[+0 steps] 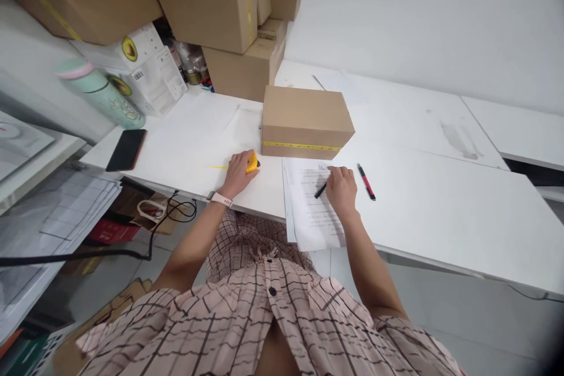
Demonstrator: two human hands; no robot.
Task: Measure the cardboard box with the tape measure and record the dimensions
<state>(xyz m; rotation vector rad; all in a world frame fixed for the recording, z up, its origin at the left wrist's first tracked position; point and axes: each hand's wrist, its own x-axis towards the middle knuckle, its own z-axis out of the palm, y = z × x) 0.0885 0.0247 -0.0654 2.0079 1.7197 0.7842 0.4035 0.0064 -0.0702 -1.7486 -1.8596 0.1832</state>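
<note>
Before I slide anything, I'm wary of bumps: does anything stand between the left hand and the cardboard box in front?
Only the yellow tape measure in the left hand, on the side facing the cardboard box; nothing else visible does.

Left hand (239, 173) curled, palm down; right hand (342, 189) curled; forearms (194, 244) extended forward.

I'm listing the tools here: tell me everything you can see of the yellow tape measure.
The tape measure has a compact yellow case, plastic by its look, with a dark right end. It rests on the white table near the cardboard box's left front corner. The left hand grips it, hiding much of the case. A thin yellow blade extends left past the hand.
</note>
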